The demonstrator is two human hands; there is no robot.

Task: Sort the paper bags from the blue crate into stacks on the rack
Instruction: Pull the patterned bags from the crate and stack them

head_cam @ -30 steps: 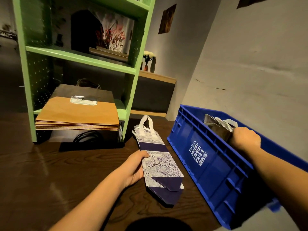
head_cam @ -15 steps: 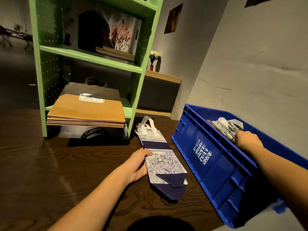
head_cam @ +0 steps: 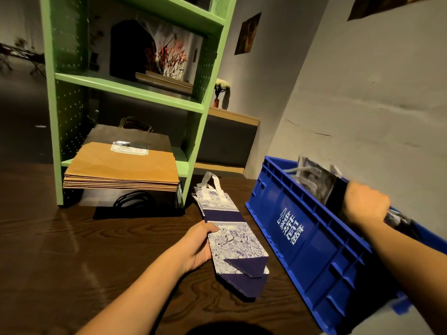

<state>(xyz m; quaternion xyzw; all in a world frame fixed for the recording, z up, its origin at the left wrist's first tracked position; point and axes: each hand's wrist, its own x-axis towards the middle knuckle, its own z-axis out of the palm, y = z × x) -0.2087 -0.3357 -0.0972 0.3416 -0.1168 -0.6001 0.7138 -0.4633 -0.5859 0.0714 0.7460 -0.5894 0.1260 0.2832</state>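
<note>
A blue crate (head_cam: 304, 240) with white lettering stands on the dark wooden floor at the right. My right hand (head_cam: 364, 205) is over its rim, closed on a bundle of patterned paper bags (head_cam: 316, 182) lifted partly above the crate. My left hand (head_cam: 199, 245) grips the left edge of a small stack of folded blue-and-white patterned bags (head_cam: 235, 240) lying flat on the floor beside the crate. The green rack (head_cam: 135, 91) stands behind, with a stack of brown kraft bags (head_cam: 123, 169) on its lowest shelf.
A dark grey bag (head_cam: 130, 139) lies under and behind the kraft stack. Black bags with cord handles (head_cam: 135, 200) sit beneath the lowest shelf. Framed pictures (head_cam: 167, 56) stand on the middle shelf. A grey wall (head_cam: 362, 93) runs close behind the crate.
My right hand has pulled the bundle of patterned bags upward out of the crate. My left hand stays on the floor stack.
</note>
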